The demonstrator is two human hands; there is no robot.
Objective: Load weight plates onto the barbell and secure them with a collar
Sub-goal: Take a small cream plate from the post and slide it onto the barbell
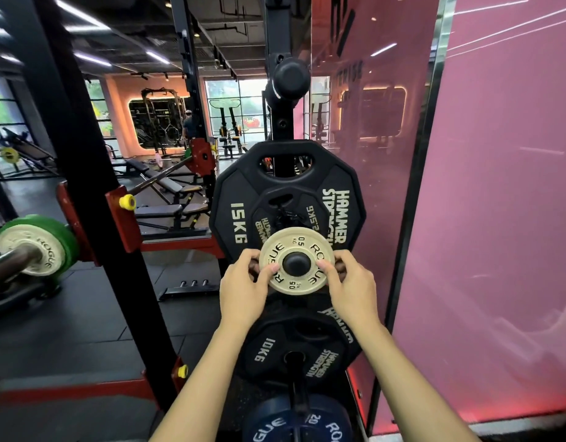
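While the small cream plate sits on its black storage peg, I have one hand on each side of it. The peg points straight out at me, so the plate has to slide toward my chest to come off. It will not lift up or go sideways first.

My left hand grips the left edge, thumb on the front face and fingers curled round the back. My right hand grips the right edge the same way. Both hands sit level and about as close to me as each other. I cannot see the fingertips behind the plate, so I think they hook the back rim, but I am not sure.

The barbell is far off to my left, on the rack. Its steel sleeve points toward me and a bit to the left. It already carries a green plate and another cream plate. My left hand is nearer to it. I see no collar on that end.
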